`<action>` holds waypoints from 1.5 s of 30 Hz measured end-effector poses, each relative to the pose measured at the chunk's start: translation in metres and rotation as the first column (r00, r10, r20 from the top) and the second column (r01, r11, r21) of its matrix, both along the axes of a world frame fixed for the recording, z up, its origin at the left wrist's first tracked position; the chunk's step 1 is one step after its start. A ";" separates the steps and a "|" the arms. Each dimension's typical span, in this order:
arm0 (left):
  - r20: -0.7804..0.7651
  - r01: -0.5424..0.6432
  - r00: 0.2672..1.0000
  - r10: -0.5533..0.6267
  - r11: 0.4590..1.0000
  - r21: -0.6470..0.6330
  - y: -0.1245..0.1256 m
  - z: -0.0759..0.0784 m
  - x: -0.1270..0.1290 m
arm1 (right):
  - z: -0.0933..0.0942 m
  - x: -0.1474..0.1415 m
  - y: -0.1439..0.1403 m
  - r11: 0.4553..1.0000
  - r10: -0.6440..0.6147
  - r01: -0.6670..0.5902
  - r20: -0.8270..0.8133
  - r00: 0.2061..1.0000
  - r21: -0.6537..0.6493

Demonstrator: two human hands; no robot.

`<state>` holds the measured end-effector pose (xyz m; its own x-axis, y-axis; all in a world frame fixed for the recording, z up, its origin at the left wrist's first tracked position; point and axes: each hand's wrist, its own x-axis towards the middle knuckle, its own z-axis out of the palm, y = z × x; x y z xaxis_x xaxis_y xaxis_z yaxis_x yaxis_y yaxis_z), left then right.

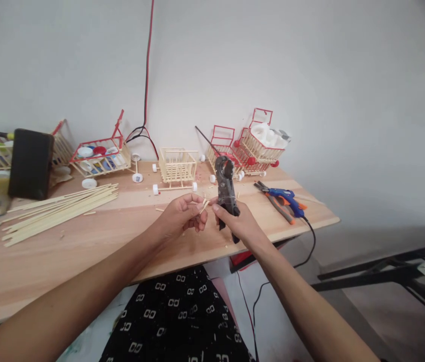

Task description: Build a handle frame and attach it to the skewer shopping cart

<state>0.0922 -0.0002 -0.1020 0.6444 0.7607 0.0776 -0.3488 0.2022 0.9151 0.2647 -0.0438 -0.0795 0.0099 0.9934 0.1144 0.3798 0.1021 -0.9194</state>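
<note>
My left hand [184, 213] pinches a few short pale stick pieces [204, 205] between thumb and fingertips. In my right hand [238, 218] is a black plier-like hand tool [226, 188], held upright with its head up and handles down. The right fingertips come close to the stick pieces; whether they touch them I cannot tell. Just behind my hands stands a small basket cart [178, 165] built of pale sticks, with white wheels.
Long pale sticks [62, 211] lie in a bundle at left, near a dark upright box-like object [30, 163]. Red-trimmed carts [99, 156] line the wall. Right of my hands lie orange-handled pliers [278, 206] and a blue glue gun [288, 200], its cord hanging over the table edge.
</note>
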 end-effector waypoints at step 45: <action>-0.390 -0.212 0.790 0.473 0.807 0.551 0.010 0.004 -0.004 | -0.014 0.003 0.051 0.972 0.196 -0.200 -0.046 0.980 -0.120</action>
